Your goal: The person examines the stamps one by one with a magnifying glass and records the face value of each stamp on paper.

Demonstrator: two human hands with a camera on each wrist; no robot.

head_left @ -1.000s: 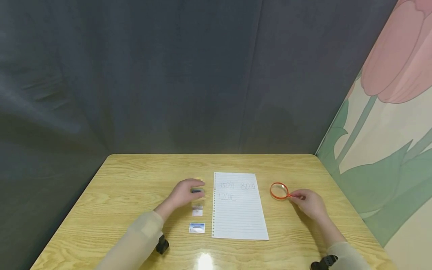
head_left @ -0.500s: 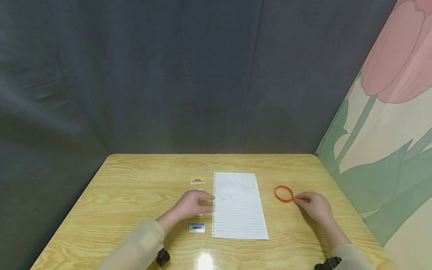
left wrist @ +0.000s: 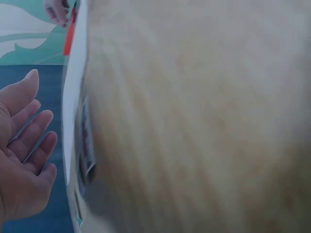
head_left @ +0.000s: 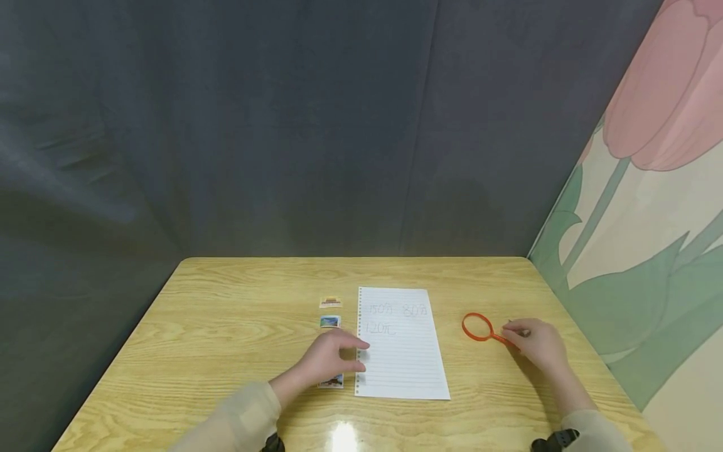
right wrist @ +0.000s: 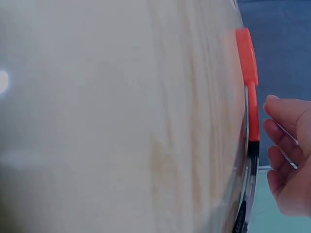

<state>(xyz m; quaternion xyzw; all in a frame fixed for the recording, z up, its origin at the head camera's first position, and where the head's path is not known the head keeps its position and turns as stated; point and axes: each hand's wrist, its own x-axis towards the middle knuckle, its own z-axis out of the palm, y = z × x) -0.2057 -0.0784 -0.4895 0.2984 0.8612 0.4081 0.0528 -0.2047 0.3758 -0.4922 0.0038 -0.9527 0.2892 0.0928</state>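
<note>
My left hand (head_left: pixel 324 358) hovers over a column of small stamp-like pictures beside the lined paper (head_left: pixel 401 351), thumb and fingers parted with nothing between them. A yellowish stamp (head_left: pixel 331 302) and a blue-green stamp (head_left: pixel 330 321) lie beyond it. The front stamp (head_left: pixel 334 381) is partly covered by the hand, and whatever lies between is hidden. On the right, a red-rimmed magnifying glass (head_left: pixel 492 334) rests on the table. My right hand (head_left: pixel 542 345) is at its handle end, and the right wrist view shows loosely bent fingers (right wrist: pixel 274 126) apart from the orange-red handle (right wrist: pixel 253 114).
Handwritten numbers fill the top of the paper. A dark, slim object (right wrist: pixel 241 218) lies along the table near the magnifying glass's black handle end. A dark curtain (head_left: pixel 361 138) hangs behind the wooden table (head_left: pixel 237 301), with a tulip-painted wall (head_left: pixel 649 251) at right.
My left hand has come down the column from the upper stamps toward the front one. My right hand has let go of the magnifying glass, which now lies slightly nearer and further right.
</note>
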